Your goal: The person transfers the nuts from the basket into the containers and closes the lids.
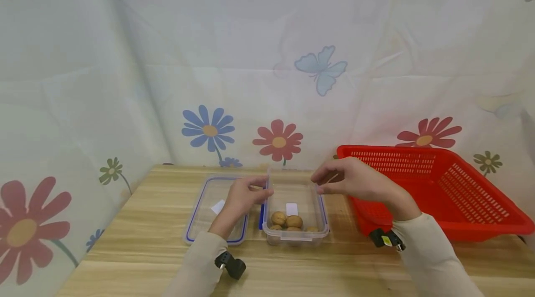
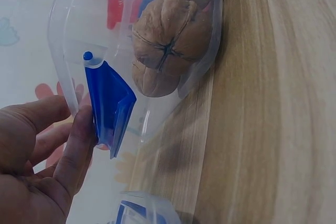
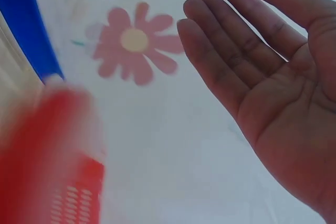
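Head view: a clear container (image 1: 295, 209) sits mid-table with walnuts (image 1: 286, 220) heaped at its near end, its lid (image 1: 215, 209) lying flat just to the left. The left hand (image 1: 242, 197) is at the container's left rim; the right hand (image 1: 355, 180) floats above its right side, near the red basket (image 1: 439, 185).

The left wrist camera gives what the head view can't: the thumb (image 2: 79, 145) rests against the blue latch (image 2: 110, 106), fingers relaxed rather than curled round it, and the walnuts (image 2: 168, 40) press against the clear wall. The rest of the container is cut off there.

The right wrist camera settles the right hand (image 3: 273, 77): palm bare, fingers straight, holding nothing. The basket (image 3: 52, 161) is only a red blur, and a blue edge is too smeared to name.
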{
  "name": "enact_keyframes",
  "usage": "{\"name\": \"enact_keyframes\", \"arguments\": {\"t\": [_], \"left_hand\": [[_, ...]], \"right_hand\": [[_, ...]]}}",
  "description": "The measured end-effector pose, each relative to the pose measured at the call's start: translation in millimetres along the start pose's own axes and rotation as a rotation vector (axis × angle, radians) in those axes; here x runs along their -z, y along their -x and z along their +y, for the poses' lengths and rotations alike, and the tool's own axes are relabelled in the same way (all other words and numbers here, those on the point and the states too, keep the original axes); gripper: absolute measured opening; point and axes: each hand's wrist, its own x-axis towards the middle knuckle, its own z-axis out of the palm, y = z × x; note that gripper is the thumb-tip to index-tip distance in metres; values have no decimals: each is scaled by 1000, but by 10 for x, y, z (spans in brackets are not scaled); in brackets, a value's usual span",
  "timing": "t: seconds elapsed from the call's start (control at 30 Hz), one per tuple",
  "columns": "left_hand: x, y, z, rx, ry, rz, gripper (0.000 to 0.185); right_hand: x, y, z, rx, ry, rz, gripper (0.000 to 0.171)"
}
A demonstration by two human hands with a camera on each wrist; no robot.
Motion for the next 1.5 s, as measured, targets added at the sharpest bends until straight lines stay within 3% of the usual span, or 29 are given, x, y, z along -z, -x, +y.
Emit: {"name": "enact_keyframes", "arguments": {"t": [0.3,0.67,1.0,1.5], "left_hand": [[12,2,10,14,-4,3,45],[19,-19,6,9,2,-2,45],[33,-44,13,-3,13,-13,45],[21,-39,7,8,23,-1,44]], "right_hand": [[475,72,13,-4,79,96,29],[779,73,328,-142,101,120,37],[854,42,724,-235,37,105,44],[704,11,1308,-304,-55,-16,46]]}}
